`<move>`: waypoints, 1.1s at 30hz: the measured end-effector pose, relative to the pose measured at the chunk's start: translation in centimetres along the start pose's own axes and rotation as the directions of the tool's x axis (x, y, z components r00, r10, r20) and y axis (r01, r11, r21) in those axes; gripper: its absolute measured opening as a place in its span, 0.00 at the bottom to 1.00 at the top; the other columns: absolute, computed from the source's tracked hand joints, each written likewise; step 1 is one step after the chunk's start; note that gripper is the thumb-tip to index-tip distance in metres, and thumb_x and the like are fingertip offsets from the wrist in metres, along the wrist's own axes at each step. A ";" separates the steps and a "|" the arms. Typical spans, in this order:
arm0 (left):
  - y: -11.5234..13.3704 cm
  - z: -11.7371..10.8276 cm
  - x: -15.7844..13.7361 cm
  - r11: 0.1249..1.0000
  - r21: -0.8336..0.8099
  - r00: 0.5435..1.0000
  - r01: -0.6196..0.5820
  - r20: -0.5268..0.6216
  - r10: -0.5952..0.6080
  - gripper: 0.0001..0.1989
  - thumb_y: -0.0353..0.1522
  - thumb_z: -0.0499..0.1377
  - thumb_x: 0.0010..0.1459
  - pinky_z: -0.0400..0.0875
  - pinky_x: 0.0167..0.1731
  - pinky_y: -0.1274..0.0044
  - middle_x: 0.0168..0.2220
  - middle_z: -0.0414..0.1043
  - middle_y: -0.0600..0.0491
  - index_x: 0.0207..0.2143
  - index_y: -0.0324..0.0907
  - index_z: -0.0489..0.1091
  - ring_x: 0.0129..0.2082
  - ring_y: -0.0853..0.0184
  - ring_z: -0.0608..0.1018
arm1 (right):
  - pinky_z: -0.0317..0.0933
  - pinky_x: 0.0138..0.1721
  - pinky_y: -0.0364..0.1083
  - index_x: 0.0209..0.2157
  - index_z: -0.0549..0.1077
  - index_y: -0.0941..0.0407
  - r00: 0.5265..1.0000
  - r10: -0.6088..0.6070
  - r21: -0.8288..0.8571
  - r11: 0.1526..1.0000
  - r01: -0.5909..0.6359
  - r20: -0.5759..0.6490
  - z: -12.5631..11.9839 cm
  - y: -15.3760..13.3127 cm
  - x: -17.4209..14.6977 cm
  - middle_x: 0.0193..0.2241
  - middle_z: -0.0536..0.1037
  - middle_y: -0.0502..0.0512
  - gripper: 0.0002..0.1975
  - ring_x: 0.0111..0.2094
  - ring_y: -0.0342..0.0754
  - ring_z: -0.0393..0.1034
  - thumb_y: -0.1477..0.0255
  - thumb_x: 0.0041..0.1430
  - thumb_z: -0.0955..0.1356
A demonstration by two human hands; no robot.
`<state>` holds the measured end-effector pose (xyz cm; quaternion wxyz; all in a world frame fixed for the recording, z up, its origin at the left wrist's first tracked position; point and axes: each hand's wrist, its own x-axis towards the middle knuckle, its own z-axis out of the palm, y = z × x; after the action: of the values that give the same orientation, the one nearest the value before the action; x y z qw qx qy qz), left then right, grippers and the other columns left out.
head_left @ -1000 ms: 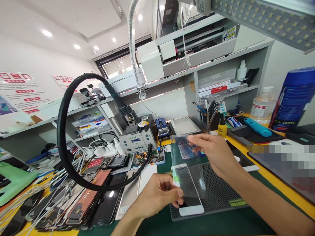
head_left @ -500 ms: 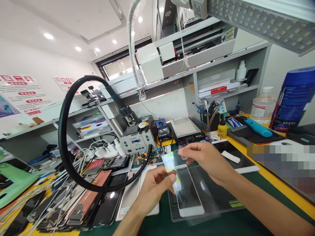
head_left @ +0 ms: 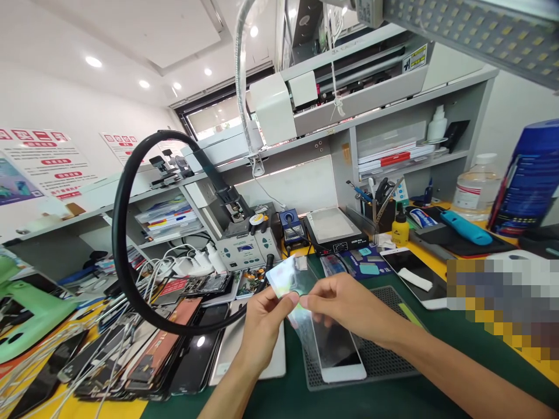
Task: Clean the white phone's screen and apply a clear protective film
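Observation:
A thin, clear plastic film (head_left: pixel 285 274) with a glossy sheen is held up in front of me. My left hand (head_left: pixel 269 320) pinches it between thumb and forefinger. Close against those fingertips, my right hand (head_left: pixel 347 307) pinches the film's edge too. Below the hands a white-framed phone (head_left: pixel 338 344) lies face up, its dark screen partly covered by the right fingers and the hanging film. Under the phone is a grey perforated mat (head_left: pixel 388 362).
Left of the mat lie a silver tablet-like device (head_left: pixel 273 355), a dark phone (head_left: pixel 194 352) and stacked phone parts (head_left: pixel 163 343). A black hose (head_left: pixel 120 244) loops overhead. To the right rests a white tablet (head_left: pixel 408 267) with a white strip (head_left: pixel 414 279) on it.
My right hand has come down and left to meet the left fingertips. The film has swung left with them, and its upper part now tilts up; more of the mat shows.

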<state>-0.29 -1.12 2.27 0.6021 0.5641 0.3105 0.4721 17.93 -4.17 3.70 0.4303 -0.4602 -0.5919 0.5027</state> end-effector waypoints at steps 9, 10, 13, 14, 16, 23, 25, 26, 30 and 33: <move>0.5 -1.5 0.8 0.984 -0.168 0.977 -0.057 -0.214 0.020 0.08 0.35 0.69 0.53 0.72 0.38 0.76 0.33 0.79 0.53 0.35 0.41 0.79 0.34 0.66 0.79 | 0.57 0.24 0.42 0.18 0.68 0.57 0.993 0.049 -0.158 0.987 -0.031 0.109 -0.9 -0.9 -0.1 0.16 0.66 0.46 0.18 0.21 0.44 0.66 0.62 0.55 0.71; 0.6 -1.6 0.9 0.982 -0.178 0.971 -0.070 -0.236 0.026 0.09 0.35 0.70 0.52 0.72 0.37 0.76 0.32 0.79 0.53 0.34 0.41 0.79 0.33 0.66 0.78 | 0.59 0.25 0.42 0.19 0.70 0.57 0.992 0.049 -0.156 0.987 -0.031 0.118 -1.0 -1.0 -0.1 0.17 0.67 0.46 0.17 0.22 0.45 0.68 0.62 0.55 0.71; 0.5 -1.8 1.1 0.974 -0.202 0.957 -0.105 -0.287 0.044 0.09 0.35 0.71 0.50 0.71 0.36 0.78 0.32 0.78 0.54 0.33 0.41 0.78 0.32 0.69 0.78 | 0.64 0.28 0.42 0.24 0.74 0.58 0.990 0.053 -0.136 0.990 -0.035 0.127 -1.2 -0.9 -0.3 0.21 0.73 0.49 0.13 0.25 0.46 0.72 0.64 0.56 0.71; 0.5 -1.9 1.2 0.971 -0.208 0.952 -0.118 -0.302 0.051 0.08 0.34 0.71 0.50 0.71 0.35 0.79 0.32 0.78 0.55 0.32 0.41 0.78 0.32 0.70 0.77 | 0.65 0.29 0.42 0.26 0.76 0.59 0.990 0.053 -0.124 0.992 -0.037 0.130 -1.2 -0.8 -0.3 0.23 0.75 0.50 0.12 0.26 0.46 0.72 0.64 0.56 0.71; 0.4 -1.9 1.2 0.966 -0.218 0.944 -0.138 -0.325 0.061 0.08 0.34 0.71 0.50 0.70 0.34 0.81 0.32 0.77 0.55 0.32 0.42 0.78 0.31 0.71 0.77 | 0.67 0.30 0.43 0.30 0.77 0.59 0.990 0.051 -0.114 0.993 -0.036 0.135 -1.3 -0.6 -0.4 0.25 0.78 0.52 0.10 0.27 0.47 0.72 0.66 0.56 0.71; 0.2 -1.9 1.0 0.964 -0.213 0.945 -0.160 -0.314 0.088 0.11 0.35 0.69 0.54 0.71 0.35 0.78 0.37 0.78 0.52 0.39 0.41 0.78 0.33 0.69 0.77 | 0.65 0.31 0.43 0.34 0.76 0.60 0.982 0.054 -0.102 0.994 -0.036 0.180 -1.9 -0.3 -0.4 0.27 0.77 0.51 0.06 0.27 0.45 0.71 0.74 0.53 0.71; 0.2 -1.9 0.9 0.965 -0.206 0.949 -0.165 -0.299 0.098 0.12 0.35 0.68 0.56 0.70 0.35 0.78 0.39 0.78 0.51 0.41 0.41 0.78 0.33 0.69 0.77 | 0.65 0.32 0.42 0.36 0.75 0.60 0.976 0.051 -0.079 0.996 -0.035 0.212 -2.0 -0.4 -0.5 0.28 0.77 0.51 0.07 0.28 0.44 0.70 0.74 0.53 0.71; 0.2 -1.8 0.9 0.965 -0.201 0.951 -0.167 -0.292 0.103 0.12 0.35 0.67 0.56 0.70 0.34 0.78 0.39 0.78 0.51 0.42 0.41 0.77 0.33 0.69 0.76 | 0.65 0.31 0.42 0.38 0.75 0.60 0.974 0.049 -0.070 0.997 -0.035 0.220 -1.9 -0.4 -0.5 0.29 0.77 0.52 0.09 0.29 0.44 0.70 0.73 0.54 0.72; 0.0 -1.4 0.8 0.971 -0.168 0.957 -0.170 -0.264 0.122 0.09 0.36 0.67 0.57 0.68 0.32 0.79 0.35 0.77 0.53 0.38 0.41 0.77 0.29 0.72 0.73 | 0.65 0.30 0.42 0.38 0.76 0.59 0.983 0.057 -0.018 0.998 -0.055 0.177 -0.7 -0.4 -0.2 0.31 0.77 0.53 0.14 0.30 0.45 0.70 0.64 0.56 0.73; -0.4 -1.0 0.5 0.978 -0.129 0.963 -0.165 -0.238 0.131 0.08 0.35 0.67 0.57 0.66 0.31 0.79 0.27 0.73 0.56 0.31 0.39 0.76 0.26 0.73 0.71 | 0.66 0.27 0.41 0.31 0.77 0.60 0.988 0.079 0.032 0.996 -0.084 0.132 0.5 0.1 0.2 0.26 0.77 0.53 0.16 0.27 0.44 0.70 0.59 0.58 0.71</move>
<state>-0.89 -0.25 1.83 0.5656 0.4818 0.2986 0.5990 17.38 -4.06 3.52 0.3783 -0.4419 -0.5899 0.5600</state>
